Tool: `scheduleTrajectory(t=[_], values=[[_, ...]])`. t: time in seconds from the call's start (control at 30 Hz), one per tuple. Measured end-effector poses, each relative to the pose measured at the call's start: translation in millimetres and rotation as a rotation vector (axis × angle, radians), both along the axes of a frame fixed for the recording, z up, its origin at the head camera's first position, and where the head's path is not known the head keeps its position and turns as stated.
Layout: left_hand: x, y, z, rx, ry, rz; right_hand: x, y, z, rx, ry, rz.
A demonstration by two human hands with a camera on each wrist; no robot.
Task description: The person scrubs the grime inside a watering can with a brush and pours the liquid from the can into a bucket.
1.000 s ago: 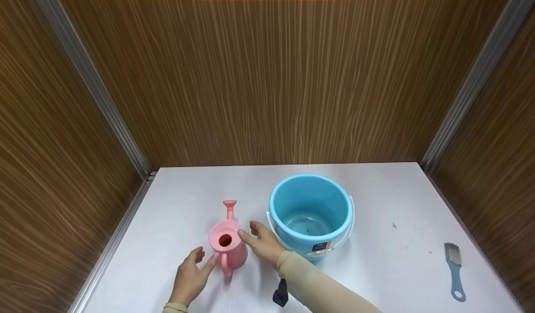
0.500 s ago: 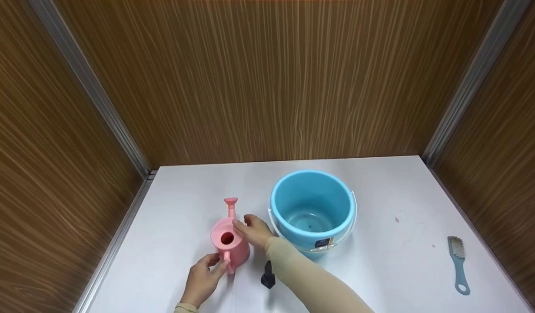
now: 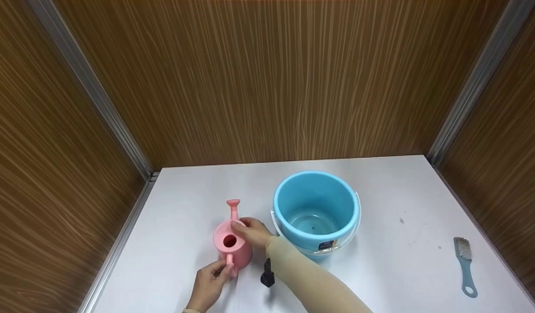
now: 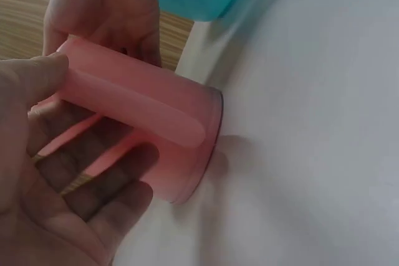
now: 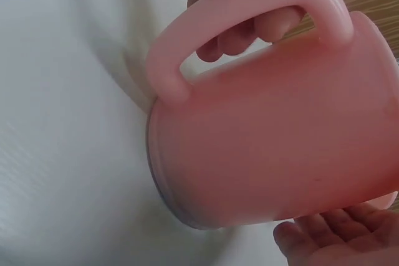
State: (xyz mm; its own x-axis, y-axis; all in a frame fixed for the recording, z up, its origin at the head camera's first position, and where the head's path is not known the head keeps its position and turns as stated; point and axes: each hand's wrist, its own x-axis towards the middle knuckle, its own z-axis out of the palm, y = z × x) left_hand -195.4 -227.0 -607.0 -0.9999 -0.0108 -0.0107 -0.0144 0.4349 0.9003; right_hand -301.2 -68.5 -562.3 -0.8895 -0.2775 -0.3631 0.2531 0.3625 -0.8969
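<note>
A pink watering can (image 3: 242, 257) stands upright on the white table in the head view, its spout (image 3: 233, 209) pointing away. My left hand (image 3: 207, 283) grips the handle (image 3: 230, 263) on the near side. In the right wrist view, the left fingers (image 5: 237, 38) pass through the loop of that handle. My right hand (image 3: 255, 233) holds the can at its far right, thumb over the top rim and fingers along the side. Close to the right hand is a light blue bucket (image 3: 300, 238) with a white handle.
A blue-grey brush (image 3: 466, 269) lies at the table's right side. Wood-patterned panels (image 3: 289, 78) enclose the back and both sides. A small black piece (image 3: 267, 277) hangs beside the right sleeve (image 3: 306, 278).
My left hand has moved right and up to the can's handle and now grips it. The right hand has shifted left onto the rim. The can stays in place.
</note>
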Motion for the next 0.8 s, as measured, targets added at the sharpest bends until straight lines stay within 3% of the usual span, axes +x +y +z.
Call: scheduleTrajectory(t=[0.23, 0.4, 0.6, 0.73, 0.8], values=[[9.9, -7.8, -5.0, 0.119, -0.008, -0.077, -0.1, -1.5, -7.8, -0.032, -0.046, 0.008], [14.5, -12.4, -7.0, 0.181, -0.064, -0.069, -2.3, -4.0, -14.5, -0.107, -0.058, 0.039], [17.3, -10.5, -10.1, 0.230, -0.052, -0.093, -0.7, -4.6, -23.4, -0.159, -0.070, 0.041], [20.1, -5.7, -1.8, 0.276, -0.053, -0.117, -1.4, -2.6, -25.3, -0.203, -0.052, 0.047], [22.0, -2.3, 8.6, 0.269, -0.051, -0.119, -2.6, -0.8, -24.4, -0.208, -0.047, 0.052]])
